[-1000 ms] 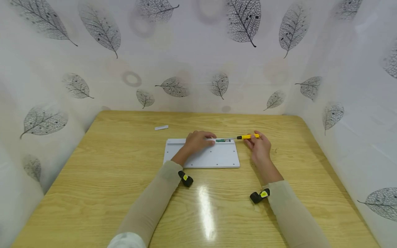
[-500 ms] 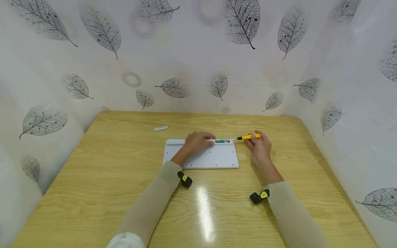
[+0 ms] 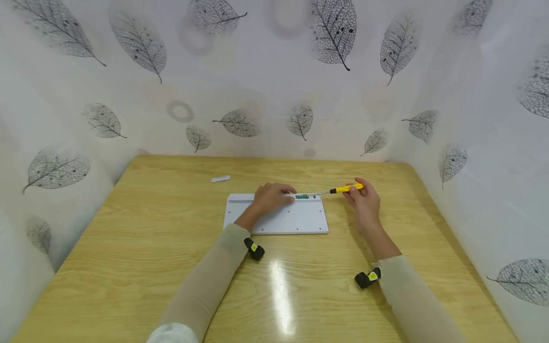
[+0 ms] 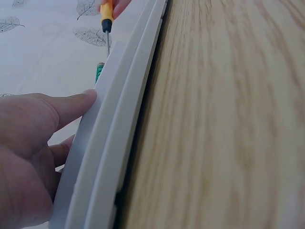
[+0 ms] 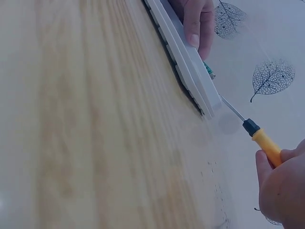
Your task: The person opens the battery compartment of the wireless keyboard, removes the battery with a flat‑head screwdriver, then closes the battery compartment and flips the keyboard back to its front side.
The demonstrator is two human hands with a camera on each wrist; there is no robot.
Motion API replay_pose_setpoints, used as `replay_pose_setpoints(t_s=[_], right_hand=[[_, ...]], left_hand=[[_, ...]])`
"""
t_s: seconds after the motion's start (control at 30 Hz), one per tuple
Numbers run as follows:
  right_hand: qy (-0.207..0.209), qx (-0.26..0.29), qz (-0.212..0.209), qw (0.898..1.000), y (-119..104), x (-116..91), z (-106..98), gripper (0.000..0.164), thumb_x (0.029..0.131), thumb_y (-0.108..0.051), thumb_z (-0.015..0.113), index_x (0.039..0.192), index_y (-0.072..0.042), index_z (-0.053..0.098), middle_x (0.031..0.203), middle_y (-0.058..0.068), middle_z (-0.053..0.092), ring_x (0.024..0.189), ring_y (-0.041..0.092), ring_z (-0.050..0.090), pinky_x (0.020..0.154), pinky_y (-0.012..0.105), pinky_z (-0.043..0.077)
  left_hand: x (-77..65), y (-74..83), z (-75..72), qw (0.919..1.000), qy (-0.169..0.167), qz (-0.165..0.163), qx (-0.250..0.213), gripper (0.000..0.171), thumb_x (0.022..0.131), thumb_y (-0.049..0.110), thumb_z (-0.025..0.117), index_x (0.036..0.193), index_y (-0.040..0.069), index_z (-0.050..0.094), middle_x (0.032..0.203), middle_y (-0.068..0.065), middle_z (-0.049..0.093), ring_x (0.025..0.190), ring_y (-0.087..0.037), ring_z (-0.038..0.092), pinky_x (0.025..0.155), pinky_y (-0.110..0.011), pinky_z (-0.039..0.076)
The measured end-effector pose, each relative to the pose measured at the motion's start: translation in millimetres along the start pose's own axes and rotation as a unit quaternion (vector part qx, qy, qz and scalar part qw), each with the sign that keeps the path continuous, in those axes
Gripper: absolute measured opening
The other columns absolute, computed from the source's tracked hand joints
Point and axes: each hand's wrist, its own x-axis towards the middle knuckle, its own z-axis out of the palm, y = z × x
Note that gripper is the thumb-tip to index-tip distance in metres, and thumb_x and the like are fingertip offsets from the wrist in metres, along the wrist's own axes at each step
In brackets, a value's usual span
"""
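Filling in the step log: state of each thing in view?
keyboard: face down on the table
battery compartment: open
green battery: in the compartment, showing above its rim
small white strip, possibly the cover: loose on the table
yellow-handled screwdriver: held, tip at the compartment's right end
left hand: gripping the keyboard's far edge
right hand: pinching the screwdriver handle

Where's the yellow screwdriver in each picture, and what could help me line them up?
Head: screwdriver right of centre.
Left wrist: screwdriver at the top edge, left of centre.
Right wrist: screwdriver on the right, about mid-height.
Shared landmark: the white keyboard.
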Motion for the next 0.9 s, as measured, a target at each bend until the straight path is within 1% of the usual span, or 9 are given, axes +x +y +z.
replay_pose_setpoints(t_s=[0.1,0.23,0.33,0.43,0.57,0.63,0.73,0.83,0.9], right_hand=[[0.003,0.003,-0.004,1.0,-0.2,-0.8,-4.1,0.045,0.103,-0.007,0.053,0.147,-0.004,0.044,0.135,0.021,0.05,0.11,0.017,0.064,0.09,0.022,0.054],[-0.004,0.005,-0.011,1.0,-1.0,-0.6,-8.1,0.045,0.103,-0.008,0.054,0.146,-0.006,0.045,0.135,0.019,0.051,0.111,0.016,0.064,0.091,0.021,0.054],[-0.009,0.011,-0.012,1.0,-3.1,-0.2,-8.2,0.043,0.102,-0.008,0.055,0.145,-0.007,0.046,0.13,0.016,0.054,0.11,0.016,0.064,0.091,0.022,0.054],[-0.016,0.022,-0.008,1.0,-10.4,-3.1,-6.2,0.042,0.102,-0.004,0.055,0.143,-0.005,0.047,0.127,0.016,0.056,0.107,0.016,0.064,0.092,0.023,0.054],[-0.036,0.019,-0.013,0.999,-12.8,-2.9,-6.0,0.042,0.101,-0.003,0.055,0.142,-0.003,0.048,0.126,0.018,0.056,0.105,0.014,0.065,0.092,0.024,0.054],[-0.048,0.005,-0.025,0.999,-10.0,-1.0,-6.6,0.042,0.101,-0.004,0.056,0.142,-0.003,0.048,0.127,0.02,0.056,0.104,0.013,0.065,0.092,0.024,0.054],[-0.068,-0.037,-0.04,0.996,-8.7,-1.4,-5.9,0.042,0.102,-0.005,0.056,0.143,-0.002,0.047,0.129,0.022,0.056,0.104,0.011,0.065,0.091,0.022,0.055],[-0.088,-0.085,-0.053,0.991,-9.3,-3.0,-5.1,0.042,0.102,-0.007,0.057,0.142,-0.001,0.048,0.134,0.027,0.054,0.104,0.009,0.065,0.092,0.023,0.055],[-0.101,-0.111,-0.062,0.987,-10.3,-3.7,-5.8,0.041,0.102,-0.008,0.058,0.142,0.0,0.049,0.134,0.028,0.054,0.104,0.008,0.065,0.093,0.026,0.054]], left_hand=[[0.4,-0.1,1.1,1.0,-0.002,-0.002,-0.003,0.029,0.095,0.038,0.069,0.123,0.031,0.072,0.122,0.006,0.072,0.116,-0.019,0.062,0.105,-0.045,0.035],[-0.1,0.5,1.1,1.0,-0.002,-0.005,-0.004,0.029,0.095,0.038,0.068,0.123,0.031,0.072,0.123,0.006,0.072,0.116,-0.019,0.061,0.105,-0.045,0.034],[-0.3,0.6,1.0,1.0,0.0,-0.007,-0.002,0.029,0.096,0.038,0.068,0.123,0.031,0.072,0.123,0.006,0.072,0.116,-0.02,0.061,0.105,-0.045,0.034],[-0.4,0.6,1.1,1.0,-0.001,-0.008,-0.001,0.029,0.096,0.039,0.068,0.123,0.031,0.072,0.124,0.006,0.072,0.117,-0.02,0.061,0.106,-0.045,0.034],[-0.9,1.3,0.4,1.0,-0.001,-0.009,-0.003,0.029,0.096,0.039,0.068,0.124,0.031,0.072,0.125,0.005,0.071,0.118,-0.021,0.061,0.106,-0.045,0.034],[-0.9,1.3,0.2,1.0,0.0,-0.008,-0.004,0.029,0.096,0.039,0.068,0.124,0.031,0.072,0.125,0.005,0.071,0.118,-0.02,0.061,0.106,-0.045,0.034],[-0.6,1.1,0.4,1.0,0.001,-0.007,-0.006,0.029,0.095,0.039,0.068,0.123,0.031,0.072,0.124,0.005,0.071,0.117,-0.02,0.061,0.105,-0.045,0.034],[-0.4,0.8,0.9,1.0,0.0,-0.008,-0.006,0.029,0.095,0.039,0.068,0.123,0.031,0.072,0.124,0.006,0.072,0.117,-0.02,0.061,0.106,-0.045,0.034],[-0.2,0.9,1.4,0.9999,-0.001,-0.008,-0.006,0.029,0.095,0.039,0.068,0.123,0.031,0.072,0.124,0.006,0.072,0.118,-0.02,0.061,0.106,-0.045,0.033]])
